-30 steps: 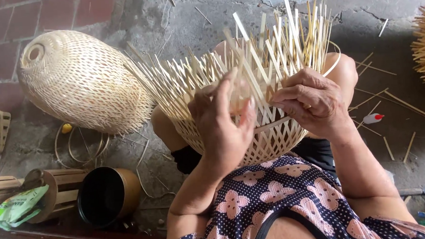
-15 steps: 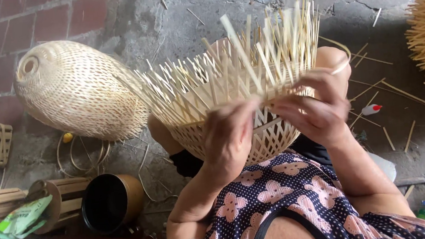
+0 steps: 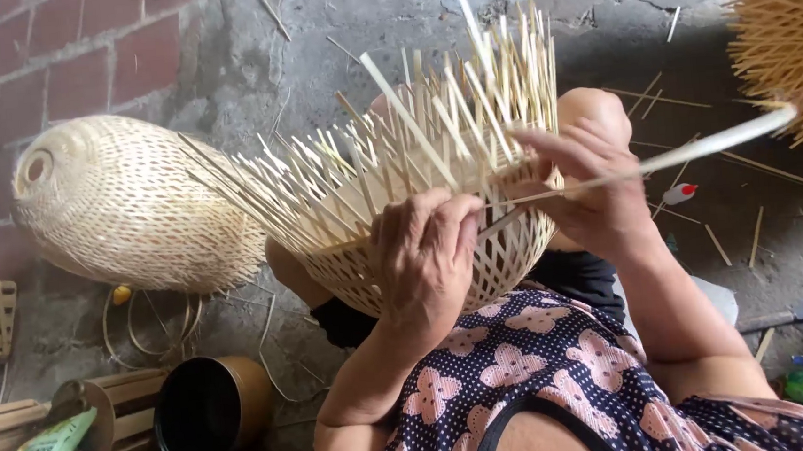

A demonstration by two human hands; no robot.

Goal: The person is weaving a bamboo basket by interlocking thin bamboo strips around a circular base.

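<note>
Half-woven bamboo basket (image 3: 391, 217) resting on the lap, left hand (image 3: 425, 252) closed over its rim, right hand (image 3: 597, 198) pinching a loose bamboo strip (image 3: 698, 148); finished basket (image 3: 127, 212) lies on the floor.

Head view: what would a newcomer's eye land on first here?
The half-woven bamboo basket in the centre, loose strips fanning up from its rim, with the left hand pressed on its near side. The right hand pulls one long strip out to the right. A finished woven basket lies on its side on the concrete at left, with a dark round pot below it.
</note>
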